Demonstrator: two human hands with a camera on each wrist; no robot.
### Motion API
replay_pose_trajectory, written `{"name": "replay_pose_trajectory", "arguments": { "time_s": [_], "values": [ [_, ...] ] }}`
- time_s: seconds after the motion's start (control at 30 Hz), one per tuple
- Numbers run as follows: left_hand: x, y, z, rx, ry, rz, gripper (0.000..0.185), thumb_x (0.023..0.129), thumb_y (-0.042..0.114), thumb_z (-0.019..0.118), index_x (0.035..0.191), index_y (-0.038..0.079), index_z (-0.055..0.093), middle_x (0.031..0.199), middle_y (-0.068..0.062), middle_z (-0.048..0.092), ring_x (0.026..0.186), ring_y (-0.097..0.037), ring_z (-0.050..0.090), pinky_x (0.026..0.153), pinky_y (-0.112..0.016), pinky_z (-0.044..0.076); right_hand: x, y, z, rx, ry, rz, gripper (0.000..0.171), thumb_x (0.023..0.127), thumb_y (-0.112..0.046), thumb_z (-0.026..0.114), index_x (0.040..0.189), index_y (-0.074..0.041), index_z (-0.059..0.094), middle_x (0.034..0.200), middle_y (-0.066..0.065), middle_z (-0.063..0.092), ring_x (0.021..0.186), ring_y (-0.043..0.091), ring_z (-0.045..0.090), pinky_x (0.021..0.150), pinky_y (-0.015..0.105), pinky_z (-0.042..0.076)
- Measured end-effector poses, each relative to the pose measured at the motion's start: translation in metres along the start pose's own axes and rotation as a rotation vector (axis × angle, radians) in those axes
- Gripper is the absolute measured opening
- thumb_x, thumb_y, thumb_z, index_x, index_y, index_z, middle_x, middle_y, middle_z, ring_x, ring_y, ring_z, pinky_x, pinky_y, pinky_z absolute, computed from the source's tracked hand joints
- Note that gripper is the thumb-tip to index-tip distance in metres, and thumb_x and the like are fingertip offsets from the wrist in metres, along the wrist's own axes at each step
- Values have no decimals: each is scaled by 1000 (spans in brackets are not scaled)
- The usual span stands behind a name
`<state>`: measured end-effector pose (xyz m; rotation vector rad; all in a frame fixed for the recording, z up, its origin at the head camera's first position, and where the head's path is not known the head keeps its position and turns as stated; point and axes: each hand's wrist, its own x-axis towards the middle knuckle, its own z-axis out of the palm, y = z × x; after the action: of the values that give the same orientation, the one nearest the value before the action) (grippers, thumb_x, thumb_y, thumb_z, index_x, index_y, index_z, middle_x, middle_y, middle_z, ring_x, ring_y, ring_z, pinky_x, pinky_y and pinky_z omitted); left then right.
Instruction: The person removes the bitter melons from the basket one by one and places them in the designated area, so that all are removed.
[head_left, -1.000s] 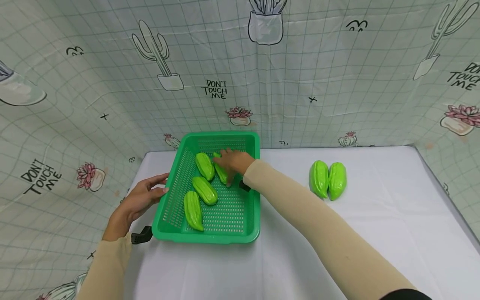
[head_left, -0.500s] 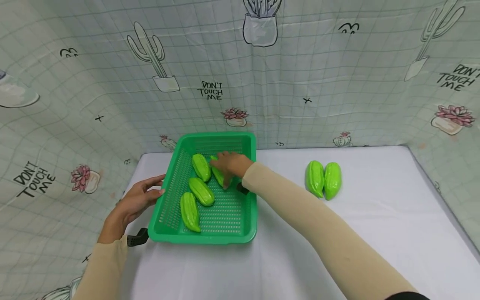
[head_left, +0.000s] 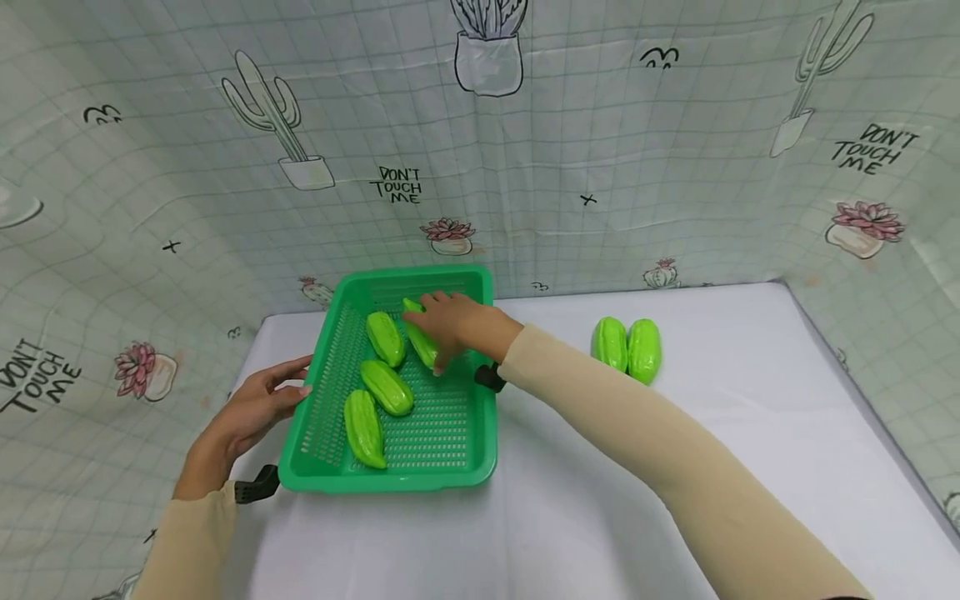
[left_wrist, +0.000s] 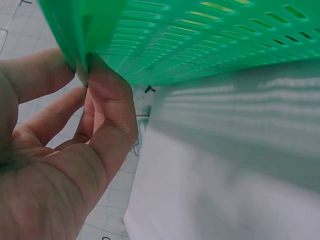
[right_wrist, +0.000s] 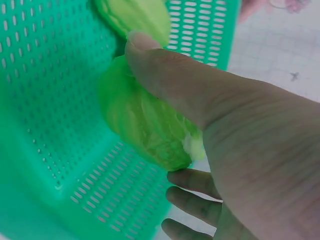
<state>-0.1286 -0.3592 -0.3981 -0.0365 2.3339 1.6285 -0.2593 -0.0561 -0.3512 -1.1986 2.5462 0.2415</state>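
Note:
A green slotted basket (head_left: 480,392) sits on the white table and holds several green ridged gourds. My right hand (head_left: 442,329) reaches into its far end and grips one gourd (head_left: 420,343). In the right wrist view the thumb (right_wrist: 150,60) lies over that gourd (right_wrist: 140,125), with the fingers curled beneath. Three other gourds (head_left: 386,338) (head_left: 387,388) (head_left: 364,428) lie loose in the basket. My left hand (head_left: 288,392) rests with straight fingers (left_wrist: 107,105) against the basket's left rim (left_wrist: 82,55).
Two more gourds (head_left: 609,343) (head_left: 645,350) lie side by side on the table right of the basket. A cactus-print cloth (head_left: 600,167) walls the table at the back and both sides. White tabletop (head_left: 675,467) spreads out in front and to the right.
The head view has swung a little, shifting everything leftward in the frame. My right hand stays on the same gourd in the basket, and my left hand stays at the rim.

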Motion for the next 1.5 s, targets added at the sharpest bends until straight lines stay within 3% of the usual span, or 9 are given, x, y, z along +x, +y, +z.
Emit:
{"name": "replay_pose_trajectory", "arguments": {
  "time_s": [0.27, 0.6, 1.17, 1.5],
  "values": [
    [-1, -2, -1, 1, -6, 0, 69, 110, 11, 57, 166, -6, 21, 144, -25, 39, 95, -5, 67, 88, -21, 57, -37, 8, 0, 54, 148, -28, 104, 87, -54, 85, 169, -22, 29, 165, 15, 37, 149, 33, 38, 122, 51, 36],
    [-1, 1, 1, 4, -5, 0, 69, 111, 12, 57, 166, -7, 20, 142, -23, 40, 94, -5, 68, 87, -21, 57, -78, 21, 10, 114, 269, -41, 104, 85, -51, 88, 167, -20, 32, 163, 18, 38, 151, 36, 38, 123, 52, 37],
    [-1, 1, 2, 13, 2, -19, 69, 111, 13, 56, 166, -5, 20, 144, -23, 39, 94, -4, 67, 87, -20, 57, -136, 51, 54, 183, 491, -14, 104, 79, -42, 96, 163, -15, 41, 159, 22, 44, 145, 41, 45, 118, 57, 41],
    [-1, -2, 2, 67, 16, -14, 67, 111, 13, 57, 165, -6, 23, 146, -25, 39, 94, -4, 66, 87, -18, 56, -166, 73, 83, 256, 537, 41, 100, 79, -36, 96, 161, -12, 44, 158, 25, 43, 142, 46, 46, 115, 62, 42]
  ]
}}
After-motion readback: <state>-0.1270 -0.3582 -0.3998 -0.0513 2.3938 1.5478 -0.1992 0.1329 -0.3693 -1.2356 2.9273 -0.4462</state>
